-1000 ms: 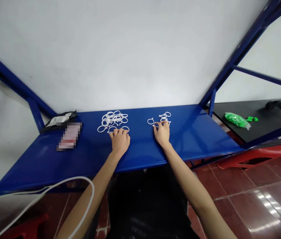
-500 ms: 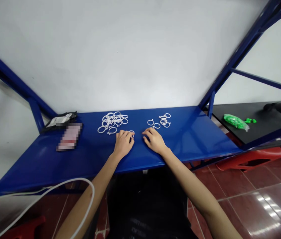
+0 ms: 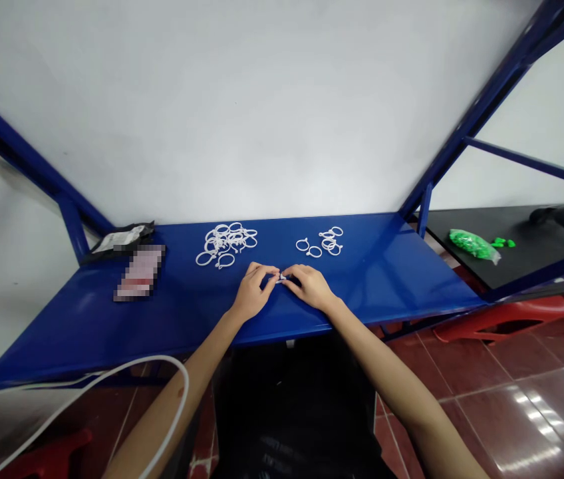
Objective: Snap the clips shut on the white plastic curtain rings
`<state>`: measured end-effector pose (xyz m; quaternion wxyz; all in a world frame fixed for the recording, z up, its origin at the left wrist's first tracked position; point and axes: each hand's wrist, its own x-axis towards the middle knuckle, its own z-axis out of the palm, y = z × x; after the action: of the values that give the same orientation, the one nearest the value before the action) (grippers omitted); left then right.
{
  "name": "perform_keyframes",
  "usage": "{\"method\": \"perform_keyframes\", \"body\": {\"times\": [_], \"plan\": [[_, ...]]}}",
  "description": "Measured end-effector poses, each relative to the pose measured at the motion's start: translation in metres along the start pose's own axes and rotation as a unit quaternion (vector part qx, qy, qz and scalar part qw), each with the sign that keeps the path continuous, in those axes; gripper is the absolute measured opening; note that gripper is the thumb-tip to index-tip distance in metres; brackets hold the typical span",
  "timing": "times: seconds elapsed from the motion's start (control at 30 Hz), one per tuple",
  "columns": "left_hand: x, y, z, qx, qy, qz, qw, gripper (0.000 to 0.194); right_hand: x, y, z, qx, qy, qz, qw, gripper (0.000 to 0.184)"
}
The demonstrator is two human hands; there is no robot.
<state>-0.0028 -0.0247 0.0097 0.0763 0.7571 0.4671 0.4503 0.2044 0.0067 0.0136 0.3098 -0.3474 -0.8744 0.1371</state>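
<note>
My left hand and my right hand meet over the middle of the blue table. Both pinch one small white plastic ring between their fingertips. A larger heap of white rings lies behind my left hand. Behind my right hand, nearer the wall, lies a smaller group of rings.
A black packet and a blurred flat item lie at the table's left. Blue frame bars rise on both sides. To the right, a black table holds a green bag. A white cable loops at lower left; red stools stand on the tiled floor.
My left hand pulled a ring from the big heap toward the middle. My right hand left the small group and came in to pinch the same ring.
</note>
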Motion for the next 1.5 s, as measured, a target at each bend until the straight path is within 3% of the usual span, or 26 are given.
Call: {"method": "perform_keyframes", "body": {"times": [0.37, 0.93, 1.27, 1.5], "plan": [[0.002, -0.007, 0.003, -0.002, -0.009, -0.043, 0.999, 0.011, 0.0, -0.001, 0.0, 0.038, 0.037, 0.065, 0.996, 0.013], [0.0, -0.001, 0.003, 0.004, -0.025, 0.02, 0.999, 0.017, -0.002, -0.007, -0.004, 0.184, 0.038, 0.077, 0.979, 0.027], [-0.003, 0.001, 0.003, 0.061, -0.047, 0.061, 0.995, 0.021, -0.004, -0.002, -0.001, 0.141, 0.022, 0.016, 0.99, 0.024], [0.0, 0.002, 0.005, 0.113, -0.032, 0.038, 0.992, 0.018, -0.003, 0.001, 0.004, 0.076, 0.076, 0.058, 0.992, 0.02]]}}
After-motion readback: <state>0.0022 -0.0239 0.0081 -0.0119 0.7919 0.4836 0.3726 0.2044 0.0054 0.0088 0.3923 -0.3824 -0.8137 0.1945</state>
